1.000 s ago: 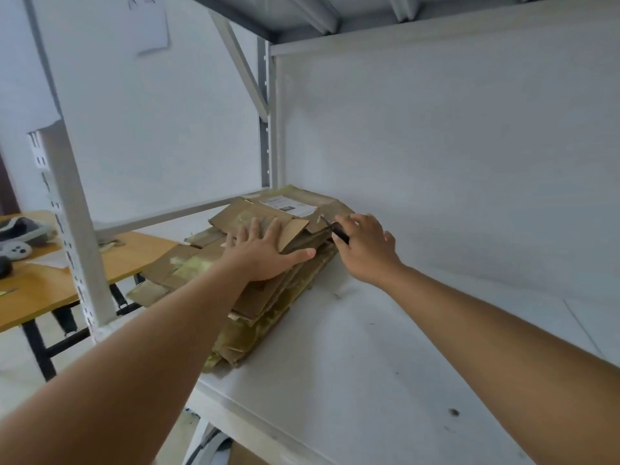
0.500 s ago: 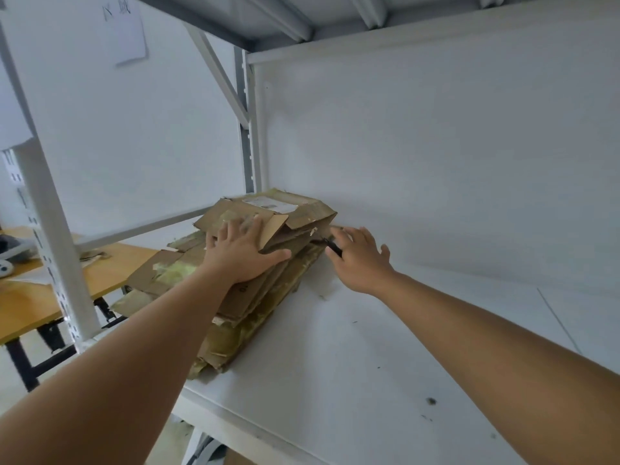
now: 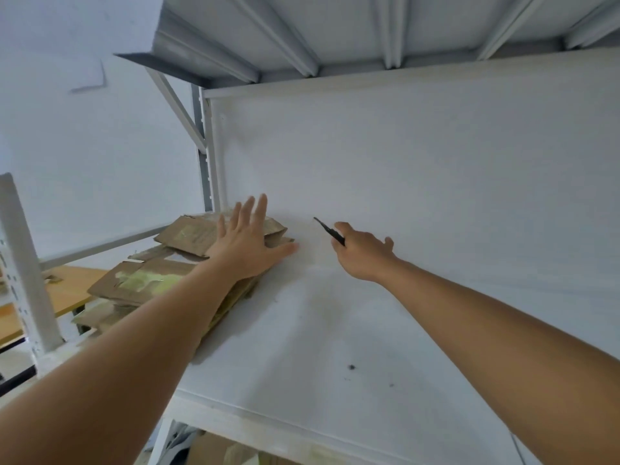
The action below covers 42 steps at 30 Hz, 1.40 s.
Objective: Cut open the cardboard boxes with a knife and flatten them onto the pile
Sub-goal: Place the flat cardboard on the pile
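Item: pile (image 3: 157, 280) of flattened cardboard, lying on the white shelf (image 3: 335, 330) at its left end, hard against the rear corner post (image 3: 209, 169). We count several brown sheets in it, stacked unevenly, one bearing torn yellowish tape; the lower sheets overhang the shelf's left edge. Every piece we can see in the pile lies flat; none stands as a box. Our left hand (image 3: 248, 245) rests palm down on the right rear part of the pile, fingers straight and spread, the fingertips lifted toward the back panel (image 3: 402, 162), the thumb reaching out past the pile's right edge. Our right hand (image 3: 364, 255) is just to the right of the pile, clear of the cardboard, its fingers curled round a dark knife (image 3: 330, 231) whose tip points up and left toward the pile; whether the blade is out we cannot tell. Status, as we judge it: the top piece appears cut and pressed down, so this round of flattening looks finished. Remaining: more cardboard shows below the shelf (image 3: 218, 448), beneath the pile, but whether those are uncut boxes we cannot tell. A wooden table (image 3: 70, 290) stands left of the pile, beyond the rack.
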### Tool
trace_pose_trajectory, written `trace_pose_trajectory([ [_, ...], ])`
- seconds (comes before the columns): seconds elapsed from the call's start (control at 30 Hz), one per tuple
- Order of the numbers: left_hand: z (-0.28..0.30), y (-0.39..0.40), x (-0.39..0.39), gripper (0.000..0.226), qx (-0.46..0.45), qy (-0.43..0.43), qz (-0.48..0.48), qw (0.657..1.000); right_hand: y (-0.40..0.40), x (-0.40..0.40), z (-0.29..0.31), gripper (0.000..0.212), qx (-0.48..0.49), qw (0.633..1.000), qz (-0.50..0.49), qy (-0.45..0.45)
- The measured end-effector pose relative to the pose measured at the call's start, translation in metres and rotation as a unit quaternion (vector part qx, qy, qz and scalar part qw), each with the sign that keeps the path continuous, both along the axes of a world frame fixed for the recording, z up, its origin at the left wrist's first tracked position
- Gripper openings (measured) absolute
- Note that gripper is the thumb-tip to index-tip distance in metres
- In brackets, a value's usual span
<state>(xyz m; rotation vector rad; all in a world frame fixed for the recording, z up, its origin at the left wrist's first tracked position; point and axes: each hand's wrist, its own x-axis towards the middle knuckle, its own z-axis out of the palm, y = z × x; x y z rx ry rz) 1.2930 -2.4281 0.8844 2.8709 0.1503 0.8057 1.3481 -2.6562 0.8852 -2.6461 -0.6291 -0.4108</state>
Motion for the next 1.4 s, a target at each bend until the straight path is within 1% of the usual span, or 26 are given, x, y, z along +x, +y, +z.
trace_pose_trajectory([
  [0.17,0.005,-0.067,-0.014,0.116,-0.005,-0.022,-0.062,0.998,-0.064,-0.021,0.006,0.027,0.025,0.998,-0.018,-0.046],
  [0.27,0.002,-0.112,-0.022,0.113,-0.027,-0.033,-0.103,0.994,-0.105,-0.034,0.002,0.026,0.051,0.996,-0.041,-0.055],
  [0.33,0.001,-0.143,-0.026,0.106,-0.071,-0.042,-0.148,0.985,-0.130,-0.042,-0.003,0.024,0.056,0.994,-0.065,-0.068],
  [0.4,0.001,-0.173,-0.028,0.098,-0.154,-0.032,-0.205,0.966,-0.154,-0.050,-0.009,0.025,0.058,0.992,-0.081,-0.082],
  [0.47,0.003,-0.199,-0.030,0.085,-0.204,-0.013,-0.252,0.946,-0.176,-0.056,-0.016,0.028,0.052,0.989,-0.100,-0.098],
  [0.53,0.006,-0.222,-0.029,0.065,-0.223,0.001,-0.293,0.930,-0.197,-0.061,-0.022,0.029,0.037,0.986,-0.124,-0.109],
  [0.63,0.009,-0.246,-0.024,0.028,-0.199,0.006,-0.329,0.923,-0.222,-0.064,-0.026,0.027,0.016,0.980,-0.148,-0.133],
  [0.7,0.009,-0.256,-0.021,0.010,-0.190,0.003,-0.345,0.919,-0.233,-0.064,-0.028,0.025,0.004,0.979,-0.141,-0.150],
  [0.73,0.010,-0.260,-0.020,0.009,-0.193,0.003,-0.352,0.916,-0.237,-0.064,-0.028,0.025,-0.001,0.978,-0.135,-0.158],
  [0.9,0.007,-0.264,-0.017,0.022,-0.230,0.038,-0.371,0.899,-0.246,-0.062,-0.033,0.027,-0.021,0.978,-0.109,-0.179],
  [0.97,0.003,-0.261,-0.016,0.021,-0.233,0.042,-0.371,0.898,-0.244,-0.060,-0.037,0.028,-0.040,0.975,-0.101,-0.195],
  [1.03,-0.001,-0.257,-0.016,0.017,-0.214,0.032,-0.368,0.904,-0.239,-0.059,-0.040,0.029,-0.063,0.972,-0.094,-0.204],
  [1.23,-0.011,-0.243,-0.014,0.010,-0.112,-0.017,-0.341,0.933,-0.227,-0.052,-0.052,0.028,-0.100,0.968,-0.083,-0.213],
  [1.3,-0.015,-0.235,-0.011,0.014,-0.122,-0.037,-0.326,0.937,-0.229,-0.048,-0.056,0.029,-0.099,0.969,-0.095,-0.204],
  [1.37,-0.016,-0.222,-0.008,0.018,-0.136,-0.040,-0.297,0.944,-0.239,-0.045,-0.062,0.030,-0.087,0.972,-0.122,-0.182],
  [1.4,-0.018,-0.215,-0.005,0.019,-0.114,-0.039,-0.281,0.952,-0.245,-0.044,-0.066,0.031,-0.081,0.973,-0.132,-0.172],
])
